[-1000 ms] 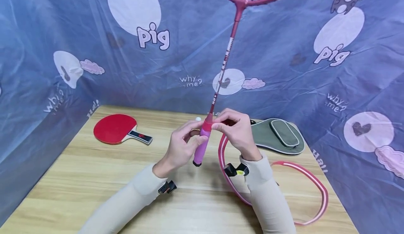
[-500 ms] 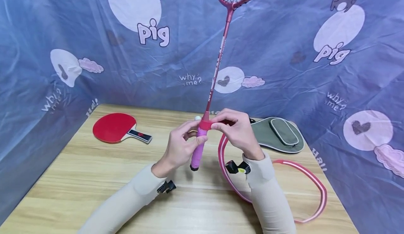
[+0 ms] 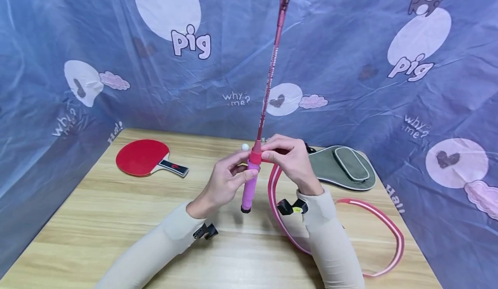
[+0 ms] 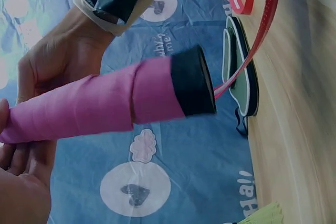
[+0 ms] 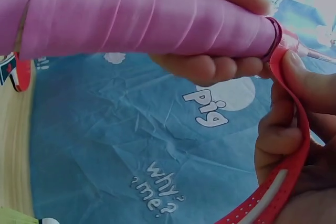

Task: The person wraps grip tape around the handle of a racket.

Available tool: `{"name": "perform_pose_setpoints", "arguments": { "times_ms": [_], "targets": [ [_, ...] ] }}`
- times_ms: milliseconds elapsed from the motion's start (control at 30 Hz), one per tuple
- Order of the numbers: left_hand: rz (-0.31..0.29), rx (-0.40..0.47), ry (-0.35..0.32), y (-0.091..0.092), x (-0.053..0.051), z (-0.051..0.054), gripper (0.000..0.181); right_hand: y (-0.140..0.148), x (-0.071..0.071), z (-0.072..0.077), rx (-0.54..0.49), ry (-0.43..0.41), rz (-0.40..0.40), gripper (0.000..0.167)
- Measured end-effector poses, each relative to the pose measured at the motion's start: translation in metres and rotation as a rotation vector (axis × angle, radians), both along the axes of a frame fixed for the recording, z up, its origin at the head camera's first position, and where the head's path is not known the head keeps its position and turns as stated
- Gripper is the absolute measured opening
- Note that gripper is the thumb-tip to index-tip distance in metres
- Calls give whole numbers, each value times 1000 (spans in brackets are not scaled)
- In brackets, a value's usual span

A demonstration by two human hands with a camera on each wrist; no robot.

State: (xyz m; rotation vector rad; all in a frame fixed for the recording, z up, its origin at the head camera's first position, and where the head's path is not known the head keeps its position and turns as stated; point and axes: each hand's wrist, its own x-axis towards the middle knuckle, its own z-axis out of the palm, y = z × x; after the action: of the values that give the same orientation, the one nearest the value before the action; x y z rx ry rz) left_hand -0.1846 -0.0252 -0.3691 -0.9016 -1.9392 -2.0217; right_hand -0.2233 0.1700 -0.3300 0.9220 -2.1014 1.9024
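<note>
In the head view a badminton racket stands upright, slightly tilted, its red shaft (image 3: 268, 90) rising above a purple-wrapped handle (image 3: 249, 191). My left hand (image 3: 221, 185) holds the handle near its top, with fingers and thumb around it. My right hand (image 3: 291, 159) pinches a red grip tape (image 5: 301, 135) against the handle's upper end, where a red band (image 3: 255, 156) circles it. From there the tape runs down past the right forearm and loops on the table. The left wrist view shows the handle's black butt cap (image 4: 193, 82). The racket's head is seen nearly edge-on.
A red table tennis bat (image 3: 142, 157) lies at the table's left back. A grey-green bat case (image 3: 327, 168) lies at the right back. Behind the left hand sits a small white round thing (image 3: 244, 147). Yellow-green ribs like a shuttlecock's (image 4: 268, 214) show in the left wrist view.
The racket has turned about its long axis, its head going from broad face to nearly edge-on. Both hands stay almost in place, the right still pinching the tape.
</note>
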Motion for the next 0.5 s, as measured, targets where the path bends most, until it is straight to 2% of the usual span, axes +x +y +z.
{"name": "perform_pose_setpoints", "arguments": {
  "times_ms": [100,233,367,500],
  "targets": [
    [23,-15,-21,0,1,2,44,0,1,1,-11,37,-8,19],
    [82,19,-34,1,0,4,45,0,3,0,-28,56,-17,17],
    [120,51,-2,1,0,2,42,-1,3,-2,-55,86,-29,17],
    [127,44,8,1,0,2,41,-4,3,-4,-84,120,-43,16]
  ]
}}
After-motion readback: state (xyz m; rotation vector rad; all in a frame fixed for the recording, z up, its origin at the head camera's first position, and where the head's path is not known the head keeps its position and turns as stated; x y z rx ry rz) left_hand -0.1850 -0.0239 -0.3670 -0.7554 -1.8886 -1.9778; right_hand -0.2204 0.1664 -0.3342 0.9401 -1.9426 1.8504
